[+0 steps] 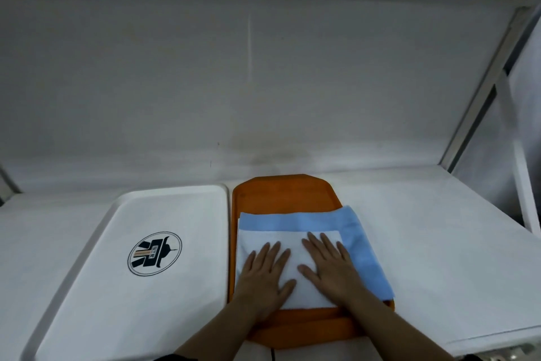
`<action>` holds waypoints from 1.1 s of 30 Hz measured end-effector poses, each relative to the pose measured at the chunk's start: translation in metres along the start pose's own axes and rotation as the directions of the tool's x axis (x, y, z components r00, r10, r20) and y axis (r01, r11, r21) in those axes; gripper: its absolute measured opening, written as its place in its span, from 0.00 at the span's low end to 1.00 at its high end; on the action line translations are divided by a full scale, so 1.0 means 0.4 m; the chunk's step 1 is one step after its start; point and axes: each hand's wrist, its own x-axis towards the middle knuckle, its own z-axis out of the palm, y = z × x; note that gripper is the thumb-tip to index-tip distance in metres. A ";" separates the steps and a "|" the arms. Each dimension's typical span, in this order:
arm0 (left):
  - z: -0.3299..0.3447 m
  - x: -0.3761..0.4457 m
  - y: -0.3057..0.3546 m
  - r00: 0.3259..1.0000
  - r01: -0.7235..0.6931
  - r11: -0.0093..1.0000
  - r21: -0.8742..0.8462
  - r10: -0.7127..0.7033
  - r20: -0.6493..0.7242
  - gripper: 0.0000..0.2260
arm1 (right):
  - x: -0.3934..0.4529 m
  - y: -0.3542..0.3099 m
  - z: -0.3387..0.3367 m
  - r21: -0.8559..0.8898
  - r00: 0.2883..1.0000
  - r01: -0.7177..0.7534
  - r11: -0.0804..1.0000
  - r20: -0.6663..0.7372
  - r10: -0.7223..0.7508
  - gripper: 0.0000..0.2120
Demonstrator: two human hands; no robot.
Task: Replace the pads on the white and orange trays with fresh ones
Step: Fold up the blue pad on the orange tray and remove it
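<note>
The light over my work is dim, flat and cool, giving everything a grey-blue cast. No lamp shows; it seems to fall evenly from above. My left hand (pixel 265 275) and right hand (pixel 329 265) throw only faint, soft shadows onto the pad (pixel 272 239) beneath my fingers (pixel 310 243). Nothing glares. Beyond my fingertips the back wall (pixel 263 68) looks smeared and grainy, with a murky dark patch low down. The whole view is soft, slightly blurred. Wide-angle distortion bends the shelf frame (pixel 483 88) far to the right of my fingers, and the corners darken and stretch.
</note>
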 end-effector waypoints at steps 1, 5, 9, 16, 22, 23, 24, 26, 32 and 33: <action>-0.002 -0.004 -0.005 1.000 0.005 1.000 0.024 -0.005 0.006 0.44 | -0.004 0.011 -0.010 -0.029 1.000 -0.022 0.999 0.006 0.022 0.57; -0.014 -0.015 -0.018 0.996 0.021 0.994 0.106 -0.029 0.080 0.36 | -0.014 0.029 -0.035 -0.097 0.990 -0.133 0.986 0.025 0.136 0.63; -0.055 -0.040 -0.036 0.982 -0.065 0.979 0.193 0.029 0.184 0.43 | -0.018 0.013 -0.069 -0.082 0.970 -0.241 0.967 0.015 0.243 0.43; -0.137 -0.074 0.019 0.941 -0.285 0.913 0.292 0.210 0.265 0.32 | -0.058 -0.031 -0.117 -0.078 0.983 -0.178 0.981 -0.054 0.174 0.20; -0.150 -0.075 0.125 0.894 -0.417 0.819 0.393 0.291 0.342 0.25 | -0.105 -0.059 -0.122 -0.008 0.984 -0.133 0.991 -0.125 0.130 0.15; -0.149 -0.070 0.139 0.892 -0.425 0.811 0.402 0.301 0.337 0.25 | -0.113 -0.060 -0.124 0.020 0.982 -0.144 0.989 -0.124 0.145 0.15; -0.146 -0.065 0.148 0.893 -0.430 0.805 0.409 0.314 0.322 0.24 | -0.119 -0.062 -0.126 0.054 0.981 -0.150 0.987 -0.120 0.155 0.15; -0.140 -0.056 0.165 0.905 -0.415 0.812 0.410 0.320 0.282 0.23 | -0.129 -0.063 -0.130 0.122 0.978 -0.161 0.979 -0.113 0.175 0.14; -0.117 -0.049 0.202 0.962 -0.252 0.869 0.426 0.180 0.203 0.13 | -0.161 -0.062 -0.149 0.170 0.942 -0.150 0.974 -0.276 0.193 0.15; -0.118 -0.044 0.203 0.972 -0.210 0.886 0.412 0.144 0.187 0.13 | -0.165 -0.063 -0.152 0.170 0.932 -0.145 0.975 -0.307 0.192 0.17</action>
